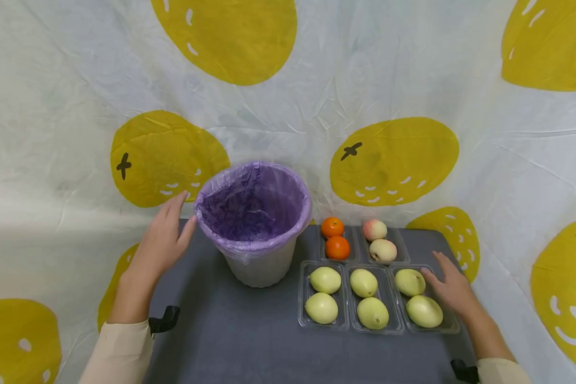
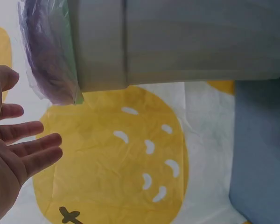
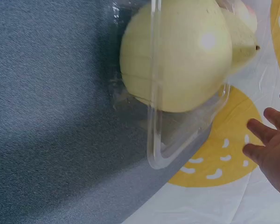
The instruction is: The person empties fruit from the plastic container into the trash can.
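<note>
My left hand (image 1: 160,240) is beside a white bin (image 1: 261,266) lined with a purple plastic bag (image 1: 254,245), its fingers spread near the bag's rim. The left wrist view shows the same hand (image 2: 18,135) holding nothing, below the bin's side (image 2: 186,46). My right hand (image 1: 453,288) hovers at the right edge of a clear plastic tray (image 1: 451,325) with two pale yellow-green pears, a front one (image 1: 424,311) and a back one (image 1: 409,282). In the right wrist view the fingers (image 3: 261,133) are extended, apart from the large pear (image 3: 182,56).
Two more clear trays hold pears (image 1: 321,308) (image 1: 372,313) to the left. Behind them, one tray has two orange mandarins (image 1: 337,248) and another two pinkish peaches (image 1: 383,250). A dark grey table (image 1: 249,341) lies beneath, with a fruit-print cloth (image 1: 317,106) behind.
</note>
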Action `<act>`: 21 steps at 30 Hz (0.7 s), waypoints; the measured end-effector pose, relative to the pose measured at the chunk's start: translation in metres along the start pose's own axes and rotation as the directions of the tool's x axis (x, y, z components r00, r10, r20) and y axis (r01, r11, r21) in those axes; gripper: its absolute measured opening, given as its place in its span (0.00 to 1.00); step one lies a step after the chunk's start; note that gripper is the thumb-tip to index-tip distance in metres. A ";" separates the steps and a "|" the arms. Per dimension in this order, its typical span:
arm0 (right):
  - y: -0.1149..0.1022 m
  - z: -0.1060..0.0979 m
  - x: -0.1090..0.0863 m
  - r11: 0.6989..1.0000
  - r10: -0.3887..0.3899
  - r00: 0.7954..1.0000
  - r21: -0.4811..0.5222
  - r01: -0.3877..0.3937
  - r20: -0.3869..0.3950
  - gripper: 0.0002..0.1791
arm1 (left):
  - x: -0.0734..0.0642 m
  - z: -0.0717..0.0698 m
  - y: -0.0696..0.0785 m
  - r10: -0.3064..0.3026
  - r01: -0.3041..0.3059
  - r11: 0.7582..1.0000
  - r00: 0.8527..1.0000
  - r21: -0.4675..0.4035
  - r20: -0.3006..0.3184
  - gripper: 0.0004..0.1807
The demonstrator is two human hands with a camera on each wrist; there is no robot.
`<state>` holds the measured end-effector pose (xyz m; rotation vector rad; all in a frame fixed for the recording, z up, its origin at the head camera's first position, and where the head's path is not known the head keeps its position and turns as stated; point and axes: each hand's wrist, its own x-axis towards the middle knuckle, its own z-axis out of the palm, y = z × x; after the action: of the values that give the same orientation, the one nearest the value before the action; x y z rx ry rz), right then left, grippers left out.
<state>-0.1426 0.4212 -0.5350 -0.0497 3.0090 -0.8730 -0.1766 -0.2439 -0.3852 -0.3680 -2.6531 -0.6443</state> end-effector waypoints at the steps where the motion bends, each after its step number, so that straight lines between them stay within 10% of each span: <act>1: 0.002 -0.001 0.001 1.000 0.007 1.000 -0.002 -0.007 -0.003 0.43 | 0.003 -0.001 0.000 -0.019 0.019 1.000 1.000 -0.011 0.022 0.36; 9: 0.009 -0.014 0.002 0.986 0.147 0.983 0.067 -0.155 0.112 0.46 | 0.025 -0.006 -0.003 -0.064 0.077 0.993 0.989 -0.090 0.135 0.37; 21: 0.030 -0.020 -0.004 0.972 0.146 0.965 0.150 -0.181 0.217 0.42 | 0.051 -0.008 -0.010 -0.185 0.240 0.956 0.940 -0.168 0.286 0.40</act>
<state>-0.1398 0.4577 -0.5343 0.1032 2.6939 -1.0313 -0.2232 -0.2485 -0.3608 -0.2363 -2.9208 -1.0007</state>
